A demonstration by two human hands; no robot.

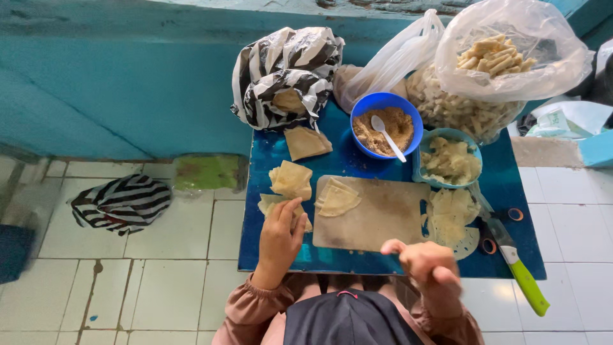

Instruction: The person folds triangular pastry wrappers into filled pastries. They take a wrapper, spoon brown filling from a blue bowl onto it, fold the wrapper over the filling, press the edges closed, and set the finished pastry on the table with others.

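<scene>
I see my left hand (281, 235) lying flat, fingers spread on a stack of thin, pale dough sheets (279, 206) at the blue table's (332, 167) left side. My right hand (429, 265) hovers loosely curled, empty, beside the beige cutting board (377, 220).

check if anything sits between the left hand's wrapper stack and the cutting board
Nothing visible does. The left hand rests on the wrapper stack just left of the cutting board; only bare blue table separates them. One folded wrapper already lies on the board's left part.
</scene>
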